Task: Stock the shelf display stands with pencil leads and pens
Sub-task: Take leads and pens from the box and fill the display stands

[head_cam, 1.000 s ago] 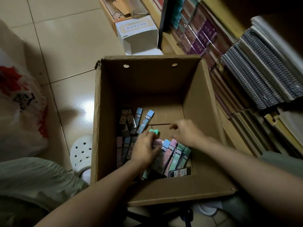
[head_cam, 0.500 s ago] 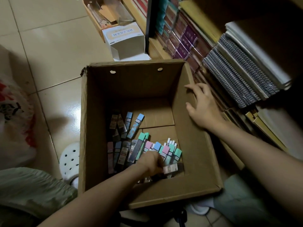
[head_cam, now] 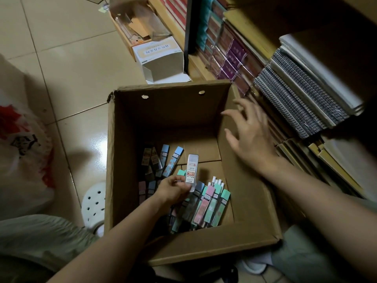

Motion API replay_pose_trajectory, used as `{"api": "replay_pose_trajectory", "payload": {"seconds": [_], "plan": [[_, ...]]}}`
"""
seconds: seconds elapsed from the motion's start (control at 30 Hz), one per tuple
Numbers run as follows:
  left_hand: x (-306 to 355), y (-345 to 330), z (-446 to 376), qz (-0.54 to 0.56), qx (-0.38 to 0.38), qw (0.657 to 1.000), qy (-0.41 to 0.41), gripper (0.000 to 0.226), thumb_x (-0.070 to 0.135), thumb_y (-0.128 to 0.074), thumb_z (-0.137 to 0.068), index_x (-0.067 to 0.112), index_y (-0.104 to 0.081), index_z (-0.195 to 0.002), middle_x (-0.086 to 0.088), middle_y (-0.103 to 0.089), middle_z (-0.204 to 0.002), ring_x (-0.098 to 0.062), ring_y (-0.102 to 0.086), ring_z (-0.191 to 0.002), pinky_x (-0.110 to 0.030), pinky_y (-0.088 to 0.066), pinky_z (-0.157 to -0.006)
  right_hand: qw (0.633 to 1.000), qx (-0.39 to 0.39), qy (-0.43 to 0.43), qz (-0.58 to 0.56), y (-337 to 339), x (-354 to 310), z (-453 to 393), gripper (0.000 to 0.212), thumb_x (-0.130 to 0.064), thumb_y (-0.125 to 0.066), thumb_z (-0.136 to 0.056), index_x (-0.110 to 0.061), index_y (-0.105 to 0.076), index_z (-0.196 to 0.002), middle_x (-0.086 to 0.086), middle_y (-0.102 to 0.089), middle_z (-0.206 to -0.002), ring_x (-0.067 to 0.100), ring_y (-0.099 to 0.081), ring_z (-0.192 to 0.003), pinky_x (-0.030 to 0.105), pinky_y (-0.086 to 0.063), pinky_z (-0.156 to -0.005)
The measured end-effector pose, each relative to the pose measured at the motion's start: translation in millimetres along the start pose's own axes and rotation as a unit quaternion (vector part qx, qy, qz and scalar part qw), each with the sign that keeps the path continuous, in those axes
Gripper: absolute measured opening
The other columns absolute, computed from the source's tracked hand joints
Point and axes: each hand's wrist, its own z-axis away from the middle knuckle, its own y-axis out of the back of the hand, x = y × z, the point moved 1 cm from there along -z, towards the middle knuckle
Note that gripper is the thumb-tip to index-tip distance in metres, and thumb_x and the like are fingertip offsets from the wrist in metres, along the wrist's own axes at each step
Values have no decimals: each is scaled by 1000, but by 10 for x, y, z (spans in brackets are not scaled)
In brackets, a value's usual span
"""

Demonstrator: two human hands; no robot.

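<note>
Lead case [head_cam: 192,172] pinched upright by left hand [head_cam: 173,189], label readable; right hand [head_cam: 250,137] spread, empty, over cardboard box [head_cam: 253,203] wall.

The left hand [head_cam: 173,187] covers the lower end of the clear lead case [head_cam: 191,172] and several cases beneath it in the cardboard box [head_cam: 251,211]. The right hand's fingertips [head_cam: 237,103] are motion-blurred. The plastic bag [head_cam: 22,152] runs off the left edge.

We see a white perforated clog [head_cam: 92,203] on the tiled floor [head_cam: 61,64], with a white plastic bag printed in red [head_cam: 20,152] beside it. Spiral-bound notebooks [head_cam: 302,103] lie stacked at right, and a small white carton [head_cam: 161,56] stands open.
</note>
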Motion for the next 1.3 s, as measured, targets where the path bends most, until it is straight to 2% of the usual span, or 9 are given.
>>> {"api": "replay_pose_trajectory", "payload": {"seconds": [0.1,0.2,0.3,0.6,0.73,0.87,0.97,1.1,1.3], "plan": [[-9,0,-38,70,19,997,5,22,-2,-66,-87,14,-62,-100,-10,-69,-91,-17,-68,-68,-27,-54,-55,990,-112,79,-41,-247,-256,71,38,-14,-67,-85,-15,-59,-122,6,-53,-123,25,-56,-110,43,-49,-91],[-51,31,-103,49,68,997,5,18,-4,-65,-87,11,-56,-91,-12,-66,-91,-22,-63,-74,-34,-56,-68,928,-359,-78,-69,-712,-358,341,63,-31,-74,-84,-14,-48,-138,6,-44,-138,26,-45,-127,38,-41,-104],[-104,84,-152,-9,118,993,-5,25,-3,-66,-86,13,-48,-83,-9,-62,-86,-23,-62,-80,-40,-55,-80,877,-446,-175,-46,-1101,-318,606,72,-48,-76,-77,-10,-52,-134,10,-49,-136,28,-44,-127,41,-40,-106],[-124,83,-167,-8,85,996,-29,39,-3,-71,-79,25,-53,-99,-6,-66,-98,-24,-65,-98,-48,-55,-88,895,-368,-245,-52,-1392,-398,783,51,-47,-85,-66,-18,-53,-93,3,-58,-107,23,-52,-104,37,-44,-88],[-22,57,-158,-4,61,998,-33,46,-2,-72,-79,14,-47,-115,-11,-63,-104,-23,-64,-96,-41,-58,-82,870,-306,-328,-205,-1307,-321,604,49,-24,-83,-76,-10,-52,-111,1,-62,-85,19,-59,-78,31,-48,-64],[301,34,11,-13,11,998,-58,50,-10,-61,-86,15,-38,-122,-8,-58,-99,-18,-62,-84,-30,-58,-65,878,-250,-329,-241,-1058,-267,454,42,-11,-72,-86,-11,-45,-118,10,-63,-94,26,-63,-83,42,-55,-74],[703,49,220,-58,-39,994,-83,38,-8,-47,-94,13,-33,-122,-11,-58,-93,-18,-61,-77,-29,-56,-66,900,-215,-281,-255,-611,-248,258,37,-9,-70,-87,-17,-46,-113,8,-62,-94,24,-62,-84,42,-56,-76],[1338,-4,644,-153,-69,968,-185,17,19,-42,-103,10,-40,-116,-9,-60,-89,-16,-65,-73,-31,-56,-68,924,-171,-193,-283,398,-319,-136,35,-3,-71,-85,-16,-49,-109,-1,-54,-89,3,-54,-70,7,-43,-48],[2242,-263,1308,-138,-168,932,-291,18,10,-44,-101,21,-50,-113,-3,-72,-86,-17,-68,-82,-37,-57,-80,912,-108,-148,-366,1959,-431,-286,34,-2,-72,-82,-16,-54,-107,8,-59,-104,12,-71,-78,20,-56,-60]]}}
